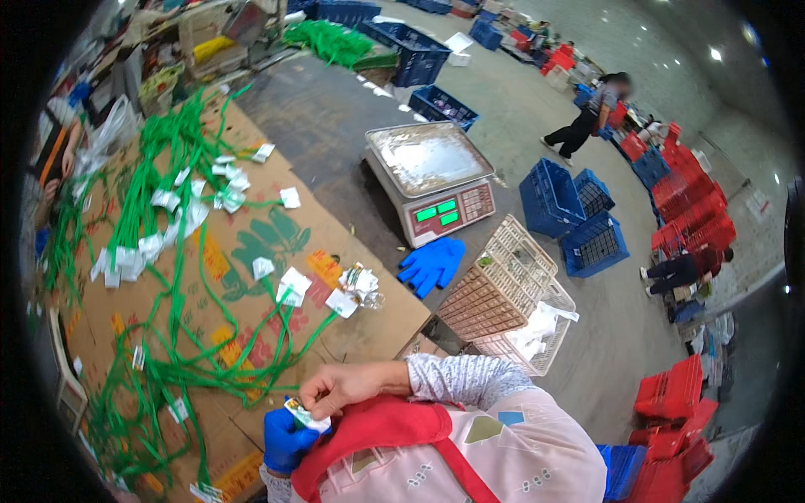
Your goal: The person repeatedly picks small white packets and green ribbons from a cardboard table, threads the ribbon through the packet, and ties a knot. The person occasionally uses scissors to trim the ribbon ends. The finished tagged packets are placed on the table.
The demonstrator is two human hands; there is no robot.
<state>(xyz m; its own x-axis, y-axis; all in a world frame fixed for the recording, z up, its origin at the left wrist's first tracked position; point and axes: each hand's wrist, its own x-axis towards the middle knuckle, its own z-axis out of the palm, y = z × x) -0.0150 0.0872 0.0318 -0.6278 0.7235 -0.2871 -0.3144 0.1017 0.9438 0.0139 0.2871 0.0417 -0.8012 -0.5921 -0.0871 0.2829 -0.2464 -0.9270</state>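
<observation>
My left hand, in a blue glove, grips a small stack of printed labels close to my red-trimmed apron. The bare fingers of my right hand pinch the upper side of that stack. Beyond my hands, green ribbon ties with white tags lie tangled over a flattened cardboard sheet. A small pile of labels rests near the cardboard's right edge. An empty blue glove lies on the dark tabletop, just below a digital scale with lit green displays.
Plastic crates stand past the table's right edge, with blue crates behind them. More green ties are heaped at the far end. Another person's arm is at the left edge; a person walks on the floor beyond.
</observation>
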